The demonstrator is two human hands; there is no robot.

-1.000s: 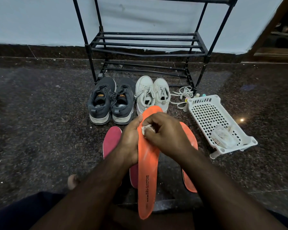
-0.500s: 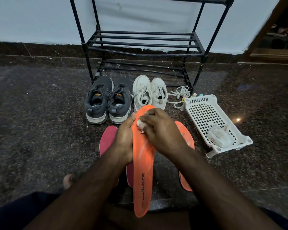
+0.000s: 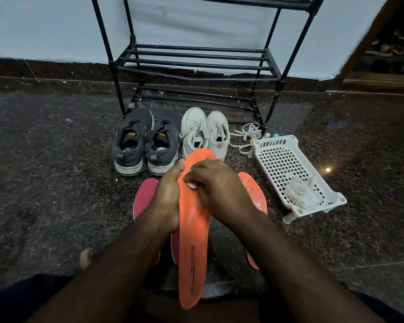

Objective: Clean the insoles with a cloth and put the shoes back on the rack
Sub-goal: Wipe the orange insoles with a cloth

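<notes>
Black metal bars of the shoe rack (image 3: 196,64) stand well beyond our hands, against the pale wall. White and perforated, a plastic basket (image 3: 280,159) lies out past our right hand, holding a crumpled packet (image 3: 301,194). Ahead of our left hand sits a pair of dark grey shoes (image 3: 145,143) on the speckled floor; a pair of white shoes (image 3: 203,134) stands just beside them, directly beyond our fingertips, with loose laces (image 3: 245,136) trailing toward the basket. We hold an orange insole (image 3: 191,229) upright between us: our left hand (image 3: 168,197) grips its left edge, thumb curled onto the face, while our right hand (image 3: 219,187) pinches a small white cloth (image 3: 192,185) against the insole's upper part. Under our right wrist lies a second orange insole (image 3: 254,192); under our left wrist lie red insoles (image 3: 142,197).
</notes>
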